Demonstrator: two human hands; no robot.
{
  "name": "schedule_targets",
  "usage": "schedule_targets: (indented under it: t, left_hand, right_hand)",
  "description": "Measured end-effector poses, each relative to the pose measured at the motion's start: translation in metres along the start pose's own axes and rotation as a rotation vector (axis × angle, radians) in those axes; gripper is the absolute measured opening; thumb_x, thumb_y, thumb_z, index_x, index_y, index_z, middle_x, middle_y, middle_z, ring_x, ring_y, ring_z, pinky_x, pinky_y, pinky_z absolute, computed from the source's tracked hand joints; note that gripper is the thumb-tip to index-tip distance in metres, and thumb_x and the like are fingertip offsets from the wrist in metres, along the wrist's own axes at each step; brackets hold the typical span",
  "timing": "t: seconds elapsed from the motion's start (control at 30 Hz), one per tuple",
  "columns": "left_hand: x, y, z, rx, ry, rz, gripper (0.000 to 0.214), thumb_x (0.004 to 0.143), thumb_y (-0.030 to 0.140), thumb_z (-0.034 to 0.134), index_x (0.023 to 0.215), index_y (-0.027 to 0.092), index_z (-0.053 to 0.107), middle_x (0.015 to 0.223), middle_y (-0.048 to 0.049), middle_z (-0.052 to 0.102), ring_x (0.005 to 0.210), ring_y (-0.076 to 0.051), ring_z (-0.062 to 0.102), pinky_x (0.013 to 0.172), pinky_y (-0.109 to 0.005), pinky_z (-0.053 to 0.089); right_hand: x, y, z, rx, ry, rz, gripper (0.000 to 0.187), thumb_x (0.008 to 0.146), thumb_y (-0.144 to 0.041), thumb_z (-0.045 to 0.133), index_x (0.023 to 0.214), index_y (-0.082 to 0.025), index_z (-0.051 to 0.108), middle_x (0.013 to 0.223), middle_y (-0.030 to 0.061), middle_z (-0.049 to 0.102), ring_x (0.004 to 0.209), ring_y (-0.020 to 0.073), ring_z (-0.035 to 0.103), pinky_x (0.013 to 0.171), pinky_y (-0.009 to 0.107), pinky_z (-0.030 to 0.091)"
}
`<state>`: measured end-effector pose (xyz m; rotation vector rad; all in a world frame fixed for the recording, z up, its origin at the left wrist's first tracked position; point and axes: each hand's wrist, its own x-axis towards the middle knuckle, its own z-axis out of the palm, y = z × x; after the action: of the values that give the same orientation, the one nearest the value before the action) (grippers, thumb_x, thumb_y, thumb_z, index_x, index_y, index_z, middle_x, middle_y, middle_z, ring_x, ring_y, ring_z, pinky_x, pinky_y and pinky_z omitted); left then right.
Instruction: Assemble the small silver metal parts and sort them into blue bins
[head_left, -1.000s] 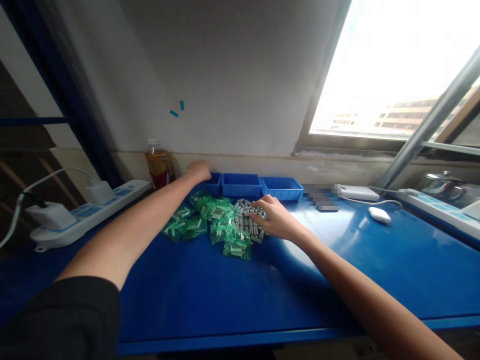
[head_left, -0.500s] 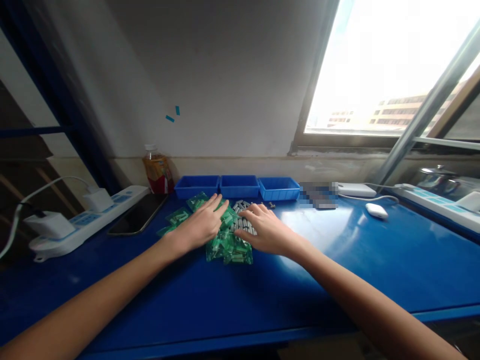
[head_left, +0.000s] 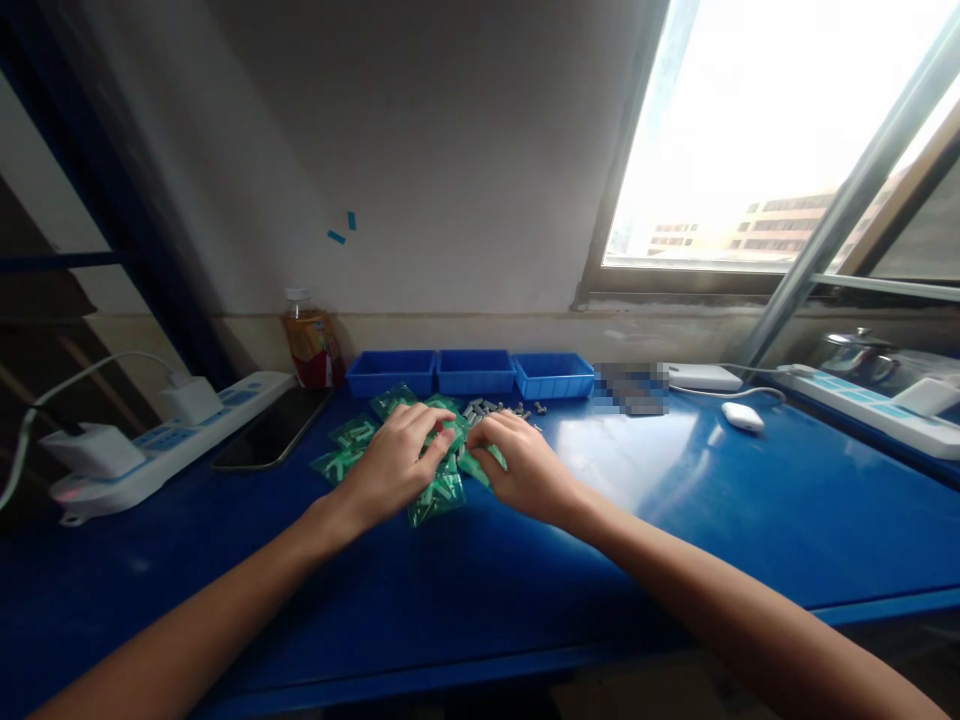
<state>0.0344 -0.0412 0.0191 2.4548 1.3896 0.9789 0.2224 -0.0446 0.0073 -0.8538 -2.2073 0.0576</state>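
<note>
A heap of small green plastic bags [head_left: 360, 437] lies on the blue table [head_left: 675, 500], with a pile of small grey metal parts [head_left: 480, 408] just behind it. My left hand [head_left: 394, 462] rests on the bags, its fingers curled and pinching one green bag. My right hand [head_left: 521, 468] sits beside it, fingers bent over the same green bag [head_left: 474, 462] and touching its edge. Both hands meet at the middle of the heap.
Three blue trays [head_left: 474, 371] stand in a row behind the heap. A drink bottle [head_left: 307, 340], a dark phone [head_left: 271, 430] and a white power strip [head_left: 161, 435] are on the left. A white mouse [head_left: 742, 416] and another power strip [head_left: 874, 405] are on the right.
My left hand came back from the far blue tray to the green bags. Both hands drew together and their fingers curled onto a bag.
</note>
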Motion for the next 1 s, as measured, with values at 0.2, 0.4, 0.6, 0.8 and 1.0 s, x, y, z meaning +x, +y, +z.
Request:
schedule_targets:
  t: [0.2, 0.4, 0.6, 0.8, 1.0]
  left_hand:
    - [-0.002, 0.013, -0.005, -0.822, -0.356, -0.587, 0.055, 0.087, 0.06, 0.035, 0.099, 0.013, 0.061, 0.072, -0.0058, 0.062, 0.052, -0.013, 0.053, 0.046, -0.023, 0.037]
    - [-0.002, 0.018, -0.005, -1.106, -0.085, -0.527, 0.034, 0.074, 0.031, 0.069, 0.102, 0.017, 0.059, 0.076, -0.0003, 0.061, 0.065, -0.011, 0.058, 0.06, -0.021, 0.046]
    - [-0.008, 0.011, -0.001, -0.575, 0.22, -0.153, 0.028, 0.081, 0.03, 0.06, 0.108, 0.02, 0.059, 0.098, -0.0054, 0.065, 0.091, -0.019, 0.062, 0.076, -0.03, 0.05]
    - [-0.016, 0.008, 0.005, -0.064, 0.174, 0.349, 0.026, 0.089, 0.018, 0.05, 0.112, 0.021, 0.061, 0.102, -0.0069, 0.065, 0.098, -0.019, 0.057, 0.089, -0.034, 0.047]
    - [-0.014, 0.006, 0.004, -0.145, 0.078, 0.254, 0.032, 0.086, 0.025, 0.055, 0.118, 0.02, 0.058, 0.115, -0.0083, 0.061, 0.11, -0.023, 0.052, 0.095, -0.037, 0.042]
  right_hand:
    - [-0.002, -0.012, -0.013, -0.023, 0.317, -0.12, 0.015, 0.088, -0.012, 0.045, 0.085, -0.019, 0.058, 0.082, 0.0052, 0.056, 0.076, 0.0162, 0.05, 0.068, 0.03, 0.042]
    - [-0.007, -0.023, -0.013, -0.139, 0.111, -0.221, 0.018, 0.086, -0.015, 0.049, 0.093, -0.024, 0.064, 0.09, 0.0056, 0.059, 0.087, 0.0194, 0.049, 0.078, 0.035, 0.04]
    - [0.002, -0.025, -0.013, 0.28, 0.024, 0.346, 0.031, 0.087, -0.047, 0.05, 0.088, -0.02, 0.065, 0.089, 0.0066, 0.063, 0.094, 0.0232, 0.051, 0.084, 0.039, 0.04]
    - [0.004, -0.02, -0.01, 0.992, 0.033, 0.726, 0.044, 0.085, -0.055, 0.047, 0.074, -0.014, 0.059, 0.073, 0.0039, 0.059, 0.064, 0.0128, 0.052, 0.06, 0.026, 0.041]
    - [0.001, -0.015, -0.013, 0.813, 0.042, 0.478, 0.034, 0.087, -0.043, 0.05, 0.106, -0.018, 0.063, 0.079, 0.0026, 0.059, 0.07, 0.0143, 0.055, 0.064, 0.027, 0.045]
